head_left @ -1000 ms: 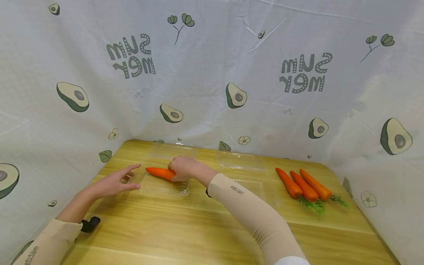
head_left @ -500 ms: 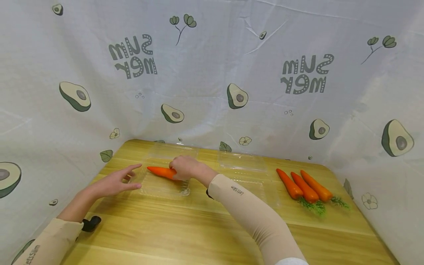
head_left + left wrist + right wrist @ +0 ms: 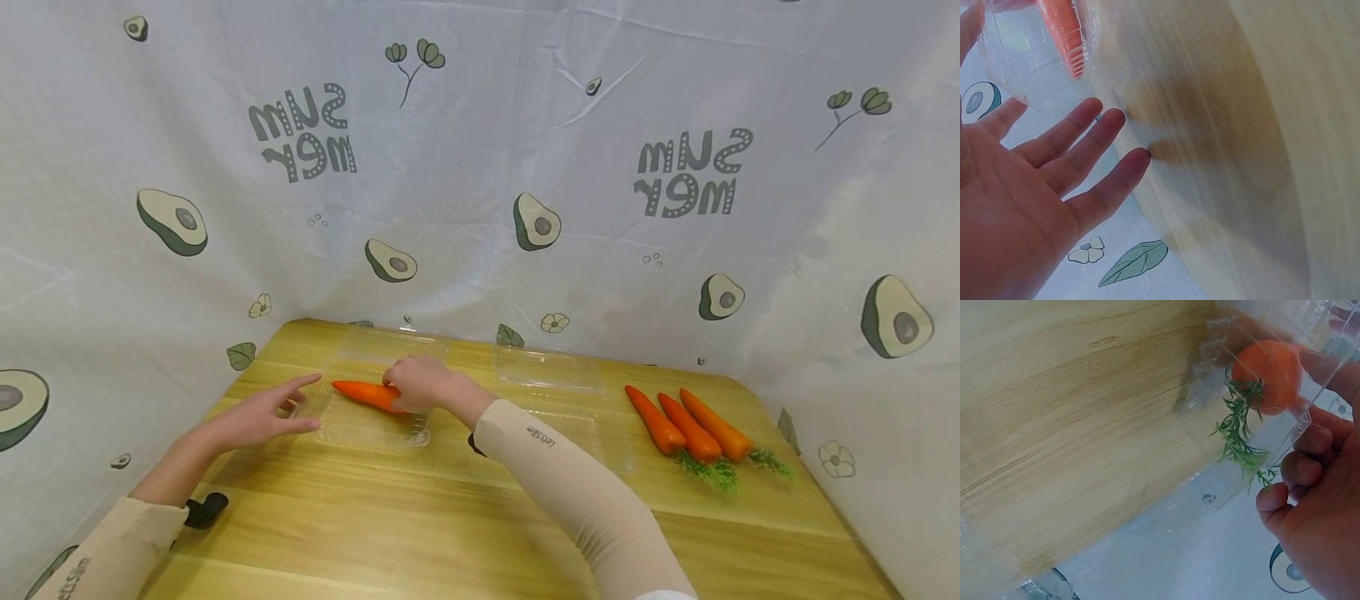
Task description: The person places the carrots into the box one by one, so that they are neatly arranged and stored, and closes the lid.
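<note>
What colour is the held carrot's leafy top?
Green; the leafy top shows best in the right wrist view.

Carrot (image 3: 365, 394) in an open plastic box (image 3: 360, 431)

The carrot is orange and tapered, with feathery green leaves at its thick end. It lies lengthwise inside the box, the right hand (image 3: 425, 384) gripping it, its tip pointing toward the left hand (image 3: 258, 417). The box is see-through and ridged, lid open at the back.
</note>
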Demonstrator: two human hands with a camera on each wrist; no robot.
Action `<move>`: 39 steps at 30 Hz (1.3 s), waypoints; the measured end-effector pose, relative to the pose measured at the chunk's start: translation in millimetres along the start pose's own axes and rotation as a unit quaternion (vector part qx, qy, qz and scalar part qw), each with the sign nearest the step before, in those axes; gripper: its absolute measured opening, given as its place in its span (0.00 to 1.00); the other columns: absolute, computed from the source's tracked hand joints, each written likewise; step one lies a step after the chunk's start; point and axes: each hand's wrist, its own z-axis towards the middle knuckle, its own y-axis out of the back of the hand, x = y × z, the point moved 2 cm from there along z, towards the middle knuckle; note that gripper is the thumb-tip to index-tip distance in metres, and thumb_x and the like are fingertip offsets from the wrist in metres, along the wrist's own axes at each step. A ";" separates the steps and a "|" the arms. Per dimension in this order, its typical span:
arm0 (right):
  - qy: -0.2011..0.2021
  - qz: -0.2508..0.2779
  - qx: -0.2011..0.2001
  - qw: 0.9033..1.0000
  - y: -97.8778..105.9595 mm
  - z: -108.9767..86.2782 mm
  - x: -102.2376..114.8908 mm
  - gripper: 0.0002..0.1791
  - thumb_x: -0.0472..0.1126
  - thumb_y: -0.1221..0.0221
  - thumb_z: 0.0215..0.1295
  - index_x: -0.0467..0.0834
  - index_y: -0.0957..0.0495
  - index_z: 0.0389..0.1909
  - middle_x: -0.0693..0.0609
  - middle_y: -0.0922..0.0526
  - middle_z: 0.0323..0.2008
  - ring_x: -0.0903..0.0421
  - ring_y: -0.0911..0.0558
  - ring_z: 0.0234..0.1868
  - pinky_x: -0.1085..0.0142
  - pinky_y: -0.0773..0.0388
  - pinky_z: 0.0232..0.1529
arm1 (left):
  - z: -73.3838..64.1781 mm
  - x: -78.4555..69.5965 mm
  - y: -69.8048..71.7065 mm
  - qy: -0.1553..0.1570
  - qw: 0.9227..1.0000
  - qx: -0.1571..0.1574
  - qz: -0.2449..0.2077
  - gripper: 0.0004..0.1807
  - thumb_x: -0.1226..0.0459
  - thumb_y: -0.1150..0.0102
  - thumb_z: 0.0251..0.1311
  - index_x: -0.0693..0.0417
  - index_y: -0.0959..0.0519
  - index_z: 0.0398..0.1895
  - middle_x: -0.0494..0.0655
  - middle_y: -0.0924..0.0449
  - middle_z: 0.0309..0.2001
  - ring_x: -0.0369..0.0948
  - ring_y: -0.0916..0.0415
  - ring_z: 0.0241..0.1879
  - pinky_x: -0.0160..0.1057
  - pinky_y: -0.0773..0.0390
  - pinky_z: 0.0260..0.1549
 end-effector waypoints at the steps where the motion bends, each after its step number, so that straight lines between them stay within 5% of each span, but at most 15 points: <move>1: 0.001 0.003 -0.001 1.000 0.1 -0.8 0.1 0.19 0.50 0.38 0.69 0.47 0.18 0.57 0.55 0.15 0.49 0.58 0.21 0.43 0.64 0.23 0.46 | -0.1 -0.1 -0.1 0.000 1.000 0.001 -0.002 0.46 0.48 0.37 0.66 0.58 0.47 0.79 0.72 0.30 0.63 0.63 0.26 0.59 0.62 0.25 0.53; 17: 0.000 0.069 -0.025 0.997 16.1 -26.6 -0.1 0.25 0.48 0.40 0.71 0.45 0.24 0.66 0.52 0.21 0.64 0.53 0.24 0.65 0.61 0.28 0.65 | 0.0 5.5 -0.5 0.005 1.000 0.011 -0.002 0.47 0.48 0.38 0.67 0.55 0.50 0.80 0.70 0.31 0.64 0.62 0.26 0.60 0.62 0.25 0.54; 39: 0.003 0.148 -0.075 0.986 27.0 -76.7 -29.9 0.23 0.44 0.40 0.72 0.39 0.23 0.63 0.46 0.21 0.63 0.48 0.25 0.66 0.55 0.30 0.68 | 1.6 3.4 0.1 0.000 1.000 0.010 0.000 0.47 0.48 0.38 0.67 0.56 0.49 0.80 0.71 0.31 0.64 0.62 0.27 0.60 0.62 0.25 0.53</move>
